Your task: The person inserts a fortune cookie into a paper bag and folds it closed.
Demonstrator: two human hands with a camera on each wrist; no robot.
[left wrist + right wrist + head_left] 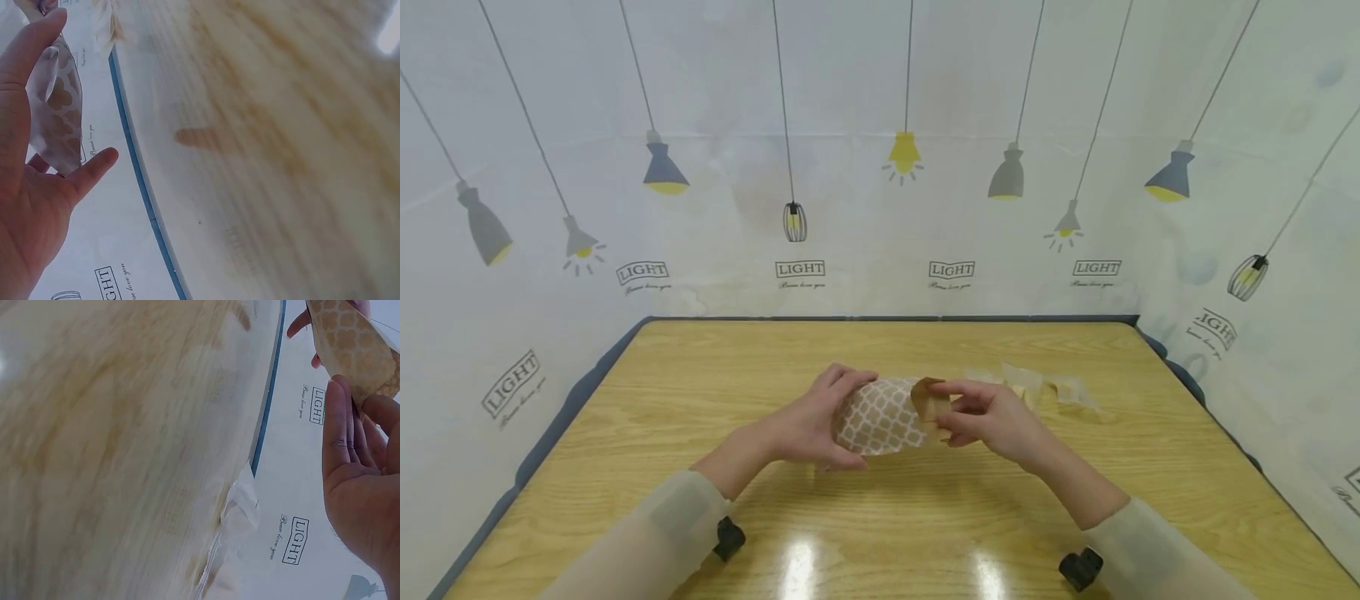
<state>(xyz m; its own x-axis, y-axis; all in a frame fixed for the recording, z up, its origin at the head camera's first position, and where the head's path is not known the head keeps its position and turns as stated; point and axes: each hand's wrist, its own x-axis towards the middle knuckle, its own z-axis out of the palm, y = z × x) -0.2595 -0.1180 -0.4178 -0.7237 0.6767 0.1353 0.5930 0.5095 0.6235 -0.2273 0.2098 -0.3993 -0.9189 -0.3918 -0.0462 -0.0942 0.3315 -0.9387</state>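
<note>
A brown paper bag with a white lattice print is held on its side just above the wooden table. My left hand grips its left end, thumb along the near side and fingers over the far side. At the bag's right end a plain brown flap or mouth edge shows. My right hand pinches that edge between thumb and fingertips. The right wrist view shows the patterned paper at those fingertips. In the left wrist view the bag lies against the palm side. Its inside is hidden.
Several small items in clear wrappers lie on the wooden table, beyond my right hand. White lamp-printed sheets rise around the table's back and sides. Dark blue edging runs along the table's back edge.
</note>
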